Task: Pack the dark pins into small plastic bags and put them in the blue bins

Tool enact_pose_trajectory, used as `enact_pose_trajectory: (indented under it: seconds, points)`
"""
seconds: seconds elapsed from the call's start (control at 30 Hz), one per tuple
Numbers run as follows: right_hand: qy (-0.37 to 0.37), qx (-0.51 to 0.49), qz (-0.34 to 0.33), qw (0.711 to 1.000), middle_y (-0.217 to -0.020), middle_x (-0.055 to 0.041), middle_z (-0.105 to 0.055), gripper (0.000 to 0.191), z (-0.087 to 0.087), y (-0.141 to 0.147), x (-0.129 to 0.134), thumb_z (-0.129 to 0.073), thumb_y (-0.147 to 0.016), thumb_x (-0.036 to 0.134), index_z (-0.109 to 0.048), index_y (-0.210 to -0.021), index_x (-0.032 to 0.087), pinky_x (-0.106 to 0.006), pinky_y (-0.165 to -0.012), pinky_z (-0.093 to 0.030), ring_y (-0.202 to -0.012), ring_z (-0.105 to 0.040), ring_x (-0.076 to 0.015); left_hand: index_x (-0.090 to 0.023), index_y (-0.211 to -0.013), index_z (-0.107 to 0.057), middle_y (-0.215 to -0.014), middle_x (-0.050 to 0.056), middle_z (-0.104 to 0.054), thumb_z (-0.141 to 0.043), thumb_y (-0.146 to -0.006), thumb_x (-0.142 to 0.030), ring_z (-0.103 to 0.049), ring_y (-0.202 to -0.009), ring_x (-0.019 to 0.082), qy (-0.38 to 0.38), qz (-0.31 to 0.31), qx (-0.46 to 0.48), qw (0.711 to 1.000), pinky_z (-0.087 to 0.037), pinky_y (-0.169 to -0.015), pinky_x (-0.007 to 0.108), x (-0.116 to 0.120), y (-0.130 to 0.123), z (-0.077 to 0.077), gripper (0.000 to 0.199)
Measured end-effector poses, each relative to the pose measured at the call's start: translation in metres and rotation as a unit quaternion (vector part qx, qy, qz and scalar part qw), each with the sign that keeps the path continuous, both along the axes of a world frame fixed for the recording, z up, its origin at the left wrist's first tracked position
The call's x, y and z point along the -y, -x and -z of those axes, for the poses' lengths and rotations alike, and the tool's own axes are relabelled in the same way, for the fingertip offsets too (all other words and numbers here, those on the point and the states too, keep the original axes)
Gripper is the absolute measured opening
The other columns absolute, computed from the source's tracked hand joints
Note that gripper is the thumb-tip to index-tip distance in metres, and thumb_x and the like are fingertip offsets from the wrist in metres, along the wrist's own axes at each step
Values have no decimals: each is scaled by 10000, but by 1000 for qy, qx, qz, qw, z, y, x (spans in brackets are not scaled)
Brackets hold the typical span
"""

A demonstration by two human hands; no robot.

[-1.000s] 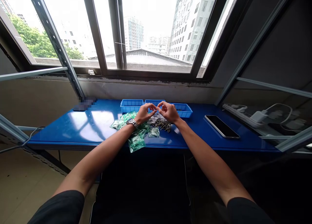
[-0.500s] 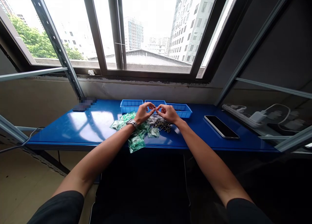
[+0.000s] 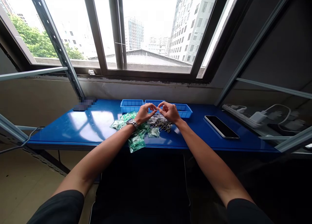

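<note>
Holding my left hand [image 3: 145, 113] and right hand [image 3: 169, 112] half-curled, fingertips almost meeting, I hold them steady; anything pinched is too small to tell. Loose black pins [image 3: 159, 123] lie at six o'clock.

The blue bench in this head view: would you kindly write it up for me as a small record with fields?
Left hand: raised above the green plastic bags, fingertips near the right hand's; anything held is too small to tell
Right hand: raised above the pile of small dark pins; anything held is too small to tell
Left wrist: wristwatch
Behind the hands: three blue plastic trays
Rest: black phone lying on the blue bench, right of the hands; open window behind
</note>
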State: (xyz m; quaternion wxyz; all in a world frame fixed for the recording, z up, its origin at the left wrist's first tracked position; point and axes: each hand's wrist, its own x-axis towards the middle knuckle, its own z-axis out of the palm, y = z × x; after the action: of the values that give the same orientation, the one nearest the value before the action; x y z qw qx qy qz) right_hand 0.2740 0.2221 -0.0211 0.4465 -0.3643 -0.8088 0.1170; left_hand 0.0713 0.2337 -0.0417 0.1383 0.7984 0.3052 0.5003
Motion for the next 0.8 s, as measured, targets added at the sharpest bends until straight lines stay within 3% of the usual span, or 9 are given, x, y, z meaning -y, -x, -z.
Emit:
enact_pose_trajectory:
  seconds: [0.27, 0.4, 0.8]
  points:
    - [31, 17, -15, 999, -600, 36, -470, 296, 2, -4, -6, -670, -911, 475, -699, -901, 180, -257, -537, -342, -533, -403, -117, -179, -928, -712, -896, 62, -733, -699, -934, -361, -651, -807, 174, 15, -2, 54, 998, -481, -683, 293, 3, 0, -4, 182]
    - [44, 34, -32, 998, -586, 43, -463, 313, 5, -4, -8, -683, -902, 491, -716, -914, 180, -255, -539, -345, -526, -389, -113, -172, -945, -706, -918, 70, -737, -690, -939, -359, -653, -818, 175, 14, 7, 45, 999, -483, -697, 293, 3, 0, -4, 187]
    - [7, -8, -3, 1000, -606, 35, -454, 300, -1, 0, 1, -655, -923, 484, -676, -916, 186, -261, -538, -353, -540, -406, -124, -194, -909, -705, -868, 48, -731, -712, -914, -335, -637, -801, 184, 1, 3, 0, 1000, -462, -682, 306, 1, 0, 0, 142]
